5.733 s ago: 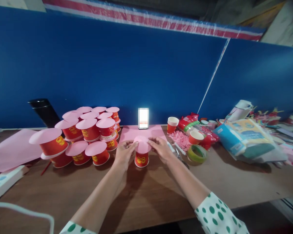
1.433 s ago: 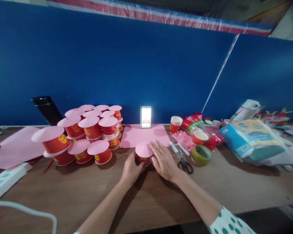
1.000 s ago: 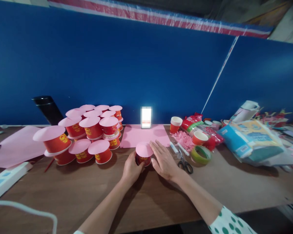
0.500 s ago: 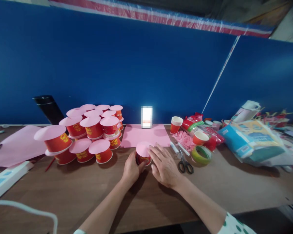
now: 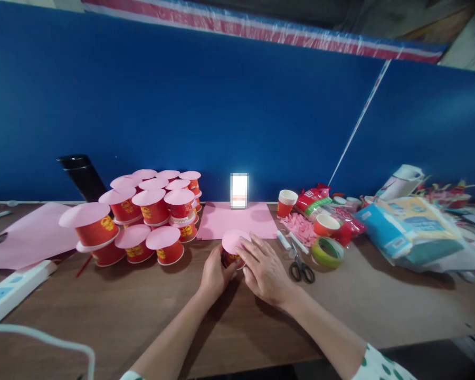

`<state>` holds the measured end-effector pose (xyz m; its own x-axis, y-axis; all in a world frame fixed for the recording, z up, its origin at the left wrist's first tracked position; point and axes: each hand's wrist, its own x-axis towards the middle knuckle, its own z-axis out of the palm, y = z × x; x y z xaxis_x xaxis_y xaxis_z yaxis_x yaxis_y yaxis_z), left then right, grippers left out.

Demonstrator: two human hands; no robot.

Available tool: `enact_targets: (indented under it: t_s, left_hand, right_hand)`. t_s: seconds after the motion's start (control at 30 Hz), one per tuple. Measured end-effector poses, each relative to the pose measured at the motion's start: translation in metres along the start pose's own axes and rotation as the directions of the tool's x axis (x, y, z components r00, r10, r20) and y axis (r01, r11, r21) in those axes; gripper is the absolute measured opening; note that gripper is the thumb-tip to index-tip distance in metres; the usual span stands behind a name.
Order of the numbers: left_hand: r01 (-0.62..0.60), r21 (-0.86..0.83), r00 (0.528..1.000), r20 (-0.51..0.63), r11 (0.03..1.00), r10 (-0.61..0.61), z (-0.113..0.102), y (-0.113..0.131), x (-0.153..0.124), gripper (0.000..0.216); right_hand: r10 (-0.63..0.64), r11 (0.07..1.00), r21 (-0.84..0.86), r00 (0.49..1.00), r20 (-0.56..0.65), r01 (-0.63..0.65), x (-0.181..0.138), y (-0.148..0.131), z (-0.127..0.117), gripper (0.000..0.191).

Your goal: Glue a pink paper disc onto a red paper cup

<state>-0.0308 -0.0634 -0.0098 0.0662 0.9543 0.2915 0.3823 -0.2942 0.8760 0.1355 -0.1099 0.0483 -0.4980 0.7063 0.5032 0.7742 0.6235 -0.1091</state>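
An upturned red paper cup [image 5: 230,258] with a pink paper disc [image 5: 233,240] on top stands on the brown table [image 5: 142,311]. My left hand [image 5: 215,274] is wrapped round the cup's left side. My right hand [image 5: 263,268] lies beside the cup with fingers stretched out, fingertips on the disc's right edge. A pile of like cups with pink discs [image 5: 142,216] stands to the left.
A pink sheet [image 5: 257,220] lies behind the cup with a lit phone [image 5: 239,190] propped against the blue wall. Scissors [image 5: 300,266], a green tape roll [image 5: 326,252], pens, stacked cups [image 5: 286,202] and packets [image 5: 407,227] sit right. A power strip [image 5: 11,290] lies left.
Earlier both hands pinched the disc from above. Since then the left hand dropped to grip the cup's side, and the right hand's fingers have slid onto the disc's right edge.
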Motion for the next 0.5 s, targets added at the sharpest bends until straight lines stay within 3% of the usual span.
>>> enact_targets:
  t_s: [0.1, 0.23, 0.5]
  left_hand:
    - [0.005, -0.029, 1.0, -0.003, 1.0, -0.005, -0.002, 0.002, 0.0, 0.046]
    - [0.099, -0.024, 0.994, -0.053, 0.995, -0.1, -0.006, 0.006, 0.001, 0.05]
    - [0.072, -0.118, 0.99, -0.114, 0.99, -0.085, -0.006, 0.012, -0.005, 0.053]
  right_hand:
    - [0.025, 0.997, 0.071, 0.997, -0.08, -0.019, -0.002, 0.005, 0.001, 0.053]
    - [0.179, 0.975, 0.164, 0.965, -0.194, -0.148, -0.007, 0.012, 0.007, 0.052]
    - [0.337, 0.906, 0.316, 0.931, -0.138, -0.281, -0.008, 0.012, 0.018, 0.054]
